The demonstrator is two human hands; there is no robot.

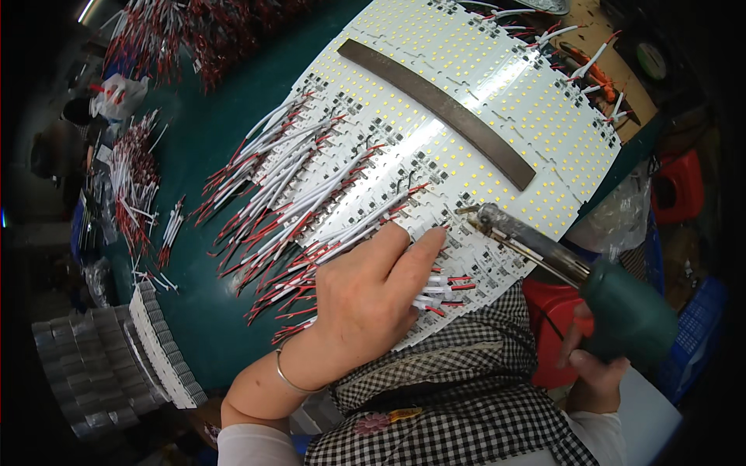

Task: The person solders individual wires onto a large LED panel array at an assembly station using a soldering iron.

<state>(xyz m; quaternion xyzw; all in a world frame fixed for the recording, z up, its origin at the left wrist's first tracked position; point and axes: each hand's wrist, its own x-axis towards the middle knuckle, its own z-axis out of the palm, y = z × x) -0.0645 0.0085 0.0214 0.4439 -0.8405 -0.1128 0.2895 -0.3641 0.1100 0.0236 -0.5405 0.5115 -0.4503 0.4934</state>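
1. My right hand (594,373) is wrapped around the green pistol grip of a soldering gun (559,268), with one finger on its red trigger. The gun looks rigid and somewhat nose-heavy, so I judge the handle the only sound place to hold it. The metal barrel and tip are likely hot and should be kept off skin.
2. The tip (470,211) sits at the near part of the LED circuit board panel (497,93), just beside my left fingertips.
3. My left hand (365,299) lies flat on the panel, fingers together and stretched forward. It clamps nothing; the index fingertip presses a red and white lead wire (447,283) down near the solder point.
4. The lead is thin, light and springy, and I judge it likely to flick away unless it is pinned close to its bare end.
5. The panel is a wide, thin white sheet scored into strips. It looks light, bendable and easy to snap along the scores.
6. A dark flat metal bar (435,109) lies across the panel as a weight.
7. Rows of already attached leads (287,194) fan out to the left over the green table (210,140) and crowd my wrist.
8. Stacked board strips (159,342) stand at the table's near-left edge. Bundles of loose leads (132,179) lie farther left.
9. My checked apron (458,396) covers the panel's near edge.
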